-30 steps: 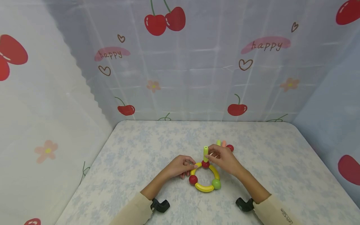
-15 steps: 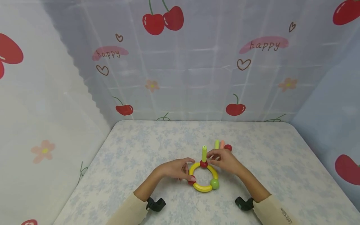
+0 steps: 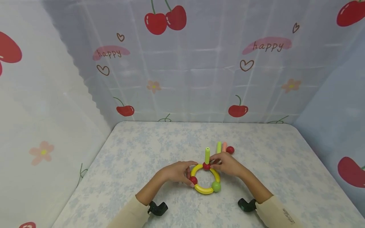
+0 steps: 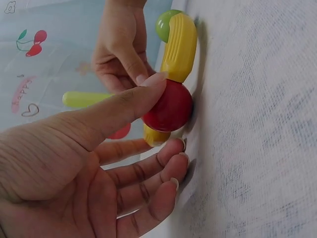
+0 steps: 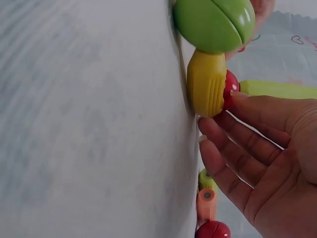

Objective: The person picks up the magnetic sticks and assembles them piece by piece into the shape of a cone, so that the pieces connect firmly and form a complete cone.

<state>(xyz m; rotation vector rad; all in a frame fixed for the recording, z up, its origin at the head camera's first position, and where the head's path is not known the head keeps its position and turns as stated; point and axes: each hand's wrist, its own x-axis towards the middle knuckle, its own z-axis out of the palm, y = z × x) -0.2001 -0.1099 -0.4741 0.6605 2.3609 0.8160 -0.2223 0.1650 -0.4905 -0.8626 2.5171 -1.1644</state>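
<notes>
A ring of yellow curved toy building rods [image 3: 203,190], joined by balls, lies flat on the table. One green ball [image 3: 216,186] sits at its lower right. A light green straight rod [image 3: 207,155] stands upright on the far red ball [image 3: 206,166]. My left hand [image 3: 176,172] holds the ring's left side, its thumb on the left red ball [image 4: 171,106] and its index finger at a yellow rod [image 4: 156,137]. My right hand [image 3: 229,164] pinches the far red ball beside the upright rod; its lower fingers reach under a yellow rod [image 5: 205,84].
Behind my right hand lie another light green rod [image 3: 219,147], an orange-pink rod [image 3: 224,146] and a loose red ball [image 3: 230,150]. The table [image 3: 137,142] has a pale blue floral cover. A cherry-print curtain [image 3: 182,95] hangs behind it.
My right hand has let go of the upright light green rod and moved down to the red ball under it. My left hand has shifted from the upper left yellow rod to the left red ball.
</notes>
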